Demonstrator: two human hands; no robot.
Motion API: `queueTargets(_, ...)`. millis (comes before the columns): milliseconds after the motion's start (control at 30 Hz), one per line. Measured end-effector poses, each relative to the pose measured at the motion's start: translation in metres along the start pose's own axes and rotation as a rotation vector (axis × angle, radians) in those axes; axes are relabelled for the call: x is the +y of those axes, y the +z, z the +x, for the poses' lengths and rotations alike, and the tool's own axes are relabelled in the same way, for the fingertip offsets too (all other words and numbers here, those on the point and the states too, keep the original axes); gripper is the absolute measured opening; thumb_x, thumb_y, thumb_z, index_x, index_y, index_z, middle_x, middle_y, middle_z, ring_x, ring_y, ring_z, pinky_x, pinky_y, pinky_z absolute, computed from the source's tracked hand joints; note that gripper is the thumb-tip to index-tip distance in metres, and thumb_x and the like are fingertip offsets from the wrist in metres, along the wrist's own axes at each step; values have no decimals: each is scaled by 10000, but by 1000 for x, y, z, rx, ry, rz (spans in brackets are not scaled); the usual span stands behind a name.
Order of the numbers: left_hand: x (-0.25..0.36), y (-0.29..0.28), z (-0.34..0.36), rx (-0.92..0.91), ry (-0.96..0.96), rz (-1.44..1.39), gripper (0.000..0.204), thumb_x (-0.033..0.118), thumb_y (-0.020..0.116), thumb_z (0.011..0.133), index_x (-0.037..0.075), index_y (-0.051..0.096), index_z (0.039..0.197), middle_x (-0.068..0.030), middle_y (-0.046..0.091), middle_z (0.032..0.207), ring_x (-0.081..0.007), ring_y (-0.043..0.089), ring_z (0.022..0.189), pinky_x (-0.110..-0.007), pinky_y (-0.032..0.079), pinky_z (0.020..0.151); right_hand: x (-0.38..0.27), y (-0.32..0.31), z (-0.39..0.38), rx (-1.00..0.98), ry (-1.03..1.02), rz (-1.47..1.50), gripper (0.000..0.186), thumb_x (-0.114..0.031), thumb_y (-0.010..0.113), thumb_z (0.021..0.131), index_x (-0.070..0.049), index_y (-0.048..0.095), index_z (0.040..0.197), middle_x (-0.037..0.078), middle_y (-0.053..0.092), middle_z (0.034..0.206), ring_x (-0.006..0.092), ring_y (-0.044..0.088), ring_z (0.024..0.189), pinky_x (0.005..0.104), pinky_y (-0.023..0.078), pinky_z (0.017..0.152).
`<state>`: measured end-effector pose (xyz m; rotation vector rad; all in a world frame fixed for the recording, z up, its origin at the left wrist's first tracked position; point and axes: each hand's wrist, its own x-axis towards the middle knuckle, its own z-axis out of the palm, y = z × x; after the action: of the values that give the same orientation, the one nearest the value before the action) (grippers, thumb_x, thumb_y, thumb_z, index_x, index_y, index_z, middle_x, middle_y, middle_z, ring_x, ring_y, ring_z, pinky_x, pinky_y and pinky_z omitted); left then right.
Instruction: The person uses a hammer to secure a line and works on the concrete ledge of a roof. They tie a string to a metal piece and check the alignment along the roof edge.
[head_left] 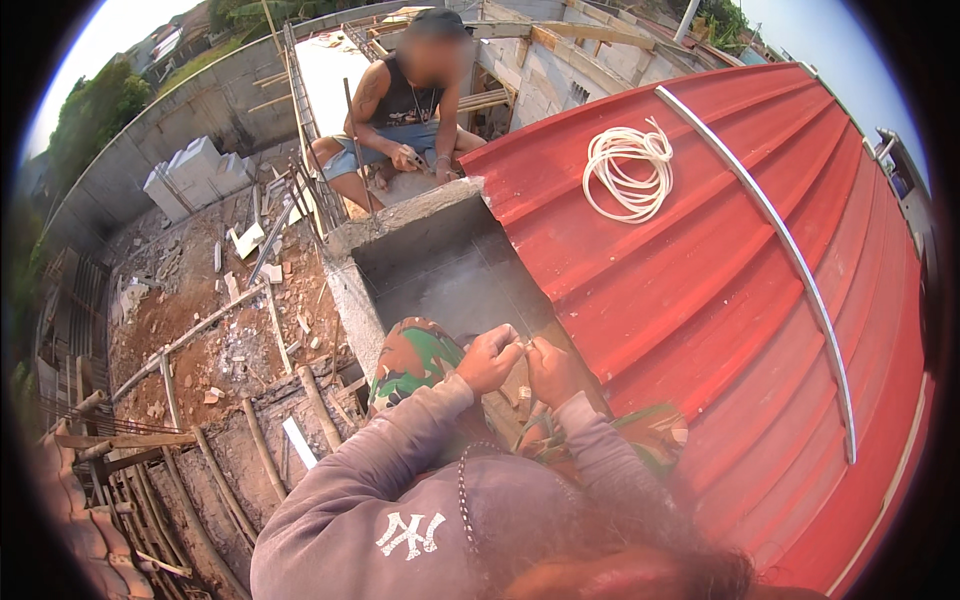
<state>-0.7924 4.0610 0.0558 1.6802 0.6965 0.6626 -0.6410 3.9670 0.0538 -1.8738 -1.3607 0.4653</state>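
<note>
My left hand [488,362] and my right hand [550,372] meet above my lap, both with fingers closed at a small pale item between the fingertips, too small to name. My knees, in camouflage trousers [410,345], are apart on either side of them. Just beyond the hands is a grey concrete recess [440,275] with a rough rim [410,210].
A co-worker [400,120] squats beyond the recess, holding a tool. The red ribbed metal roof [650,300] slopes at the right, carrying coiled white cable [625,175] and a long metal strip [790,250]. Rebar [305,180] stands left of the recess; debris [240,330] and timbers lie below.
</note>
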Motion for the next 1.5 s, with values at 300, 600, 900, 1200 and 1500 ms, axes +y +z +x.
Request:
queueTargets(300,-10,5,2,8,62,-102,181,175,617,965,4,612,905,-11,584,802,-99,514,774,-310,460,693,8,15,-5,-2,2,-34,401,-356,484,1058,-12,590,881,300,638,810,532,632,811,578,468,672)
queueTargets(600,-8,2,-1,-28,-6,-80,166,158,638,953,11,623,878,0,591,793,-89,514,741,-296,459,676,-1,14,-8,30,10,-119,296,-285,492,1057,-29,572,934,300,652,832,532,644,832,610,487,715)
queueTargets(900,-11,8,1,56,-166,-512,137,147,694,965,37,618,993,-13,668,892,-73,609,751,-258,538,691,-4,11,-2,91,-18,-55,267,-244,487,1045,-19,570,927,278,653,849,508,646,856,574,480,713)
queueTargets(1200,-4,10,0,-11,-252,-544,273,219,714,1006,27,674,1197,5,694,1000,-68,627,850,-241,545,768,-3,12,-5,72,-33,-98,322,-285,479,1083,-9,577,950,243,682,853,484,666,837,559,502,708)
queueTargets(1500,-15,22,-1,84,-297,-477,245,288,711,1024,55,711,1099,28,694,947,-60,624,816,-242,539,722,5,22,-7,74,-74,-101,313,-299,485,1091,-31,593,970,214,696,856,467,676,840,556,513,725)
